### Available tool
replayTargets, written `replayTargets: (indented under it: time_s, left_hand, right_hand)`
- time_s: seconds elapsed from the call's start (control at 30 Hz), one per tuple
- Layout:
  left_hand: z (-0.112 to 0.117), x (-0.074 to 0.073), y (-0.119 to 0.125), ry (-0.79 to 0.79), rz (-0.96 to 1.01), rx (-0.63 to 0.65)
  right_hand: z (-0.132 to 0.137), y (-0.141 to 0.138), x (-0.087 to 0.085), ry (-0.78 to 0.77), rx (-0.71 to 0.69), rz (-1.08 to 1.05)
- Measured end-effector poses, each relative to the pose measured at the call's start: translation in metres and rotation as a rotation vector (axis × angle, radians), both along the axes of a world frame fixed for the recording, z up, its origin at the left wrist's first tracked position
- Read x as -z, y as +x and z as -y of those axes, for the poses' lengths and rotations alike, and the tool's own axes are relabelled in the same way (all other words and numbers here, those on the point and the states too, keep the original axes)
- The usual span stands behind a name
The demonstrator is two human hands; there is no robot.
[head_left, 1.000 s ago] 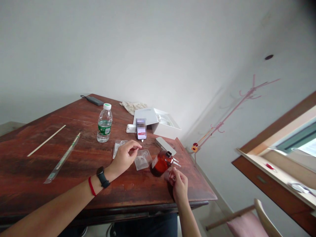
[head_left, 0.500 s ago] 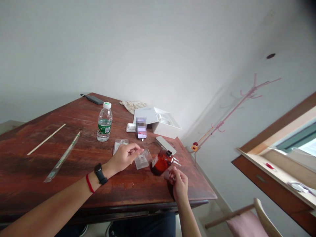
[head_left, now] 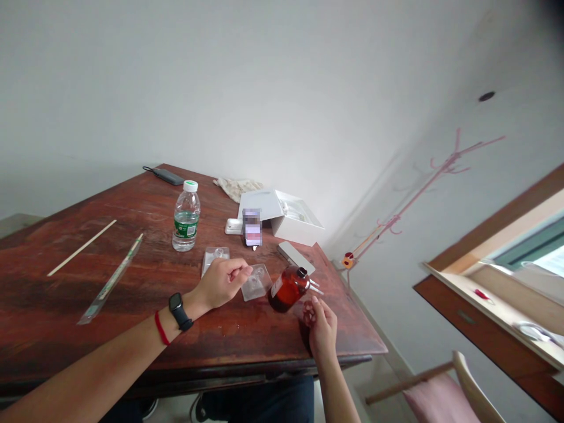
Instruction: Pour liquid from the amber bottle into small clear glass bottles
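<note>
The left hand [head_left: 222, 283] is pinched together at the near corner of the clear square plastic tray [head_left: 258, 284]. The tray lies flat on the red-brown wooden counter [head_left: 132, 317], just beside the tilted amber glass bottle [head_left: 287, 289]. The right hand [head_left: 321, 325] is loosely curled near the bottle, and whether anything is held cannot be told. The tray is best kept level and moved leftward, where bare counter is offered. Rightward, the bottle and the counter's edge are close.

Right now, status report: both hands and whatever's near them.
Left hand curled at edge of clear plastic tray, grip unclear. Right hand curled beside amber bottle, contact unclear. Second tray and water bottle behind them.
</note>
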State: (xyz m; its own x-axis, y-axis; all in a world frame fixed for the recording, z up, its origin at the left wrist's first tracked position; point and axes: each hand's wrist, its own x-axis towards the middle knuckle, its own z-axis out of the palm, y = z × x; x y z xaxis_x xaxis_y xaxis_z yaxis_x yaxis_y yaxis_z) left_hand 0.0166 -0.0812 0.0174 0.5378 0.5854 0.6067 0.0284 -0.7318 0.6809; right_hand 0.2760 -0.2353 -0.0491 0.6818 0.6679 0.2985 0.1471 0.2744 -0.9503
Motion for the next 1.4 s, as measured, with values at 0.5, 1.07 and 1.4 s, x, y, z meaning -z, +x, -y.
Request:
replayTargets:
  time_s: [0.5,1.07,1.4]
  left_hand:
    - [0.007,0.029,0.016,-0.024,-0.055,0.098]
    - [-0.003,0.049,0.02,-0.129,-0.14,0.121]
    - [-0.001,0.045,0.022,-0.131,-0.131,0.085]
  right_hand:
    - [-0.02,0.0,-0.011,-0.081,-0.179,0.305]
    - [-0.029,0.022,-0.051,-0.219,-0.161,0.559]
    - [-0.032,0.028,-0.088,-0.312,-0.309,0.952]
